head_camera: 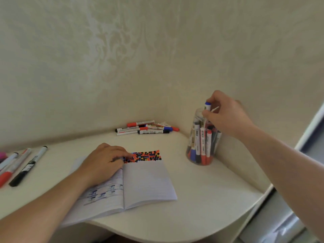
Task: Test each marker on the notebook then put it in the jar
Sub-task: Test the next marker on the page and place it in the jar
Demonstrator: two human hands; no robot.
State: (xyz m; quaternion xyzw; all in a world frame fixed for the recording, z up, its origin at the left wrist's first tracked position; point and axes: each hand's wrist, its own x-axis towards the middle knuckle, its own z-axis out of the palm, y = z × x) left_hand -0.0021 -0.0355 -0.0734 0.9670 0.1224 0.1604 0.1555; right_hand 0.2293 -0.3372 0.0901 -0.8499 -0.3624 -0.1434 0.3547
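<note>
A blue-capped marker (207, 106) stands half inside the clear jar (201, 137) at right of centre, pinched near its top by the right hand (226, 114). Best to lower it straight between the packed markers, then let go. The left hand (103, 160) presses flat on the notebook (145, 181).

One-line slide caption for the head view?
Right hand lowers a blue-capped marker into the jar; left hand holds the notebook.
</note>
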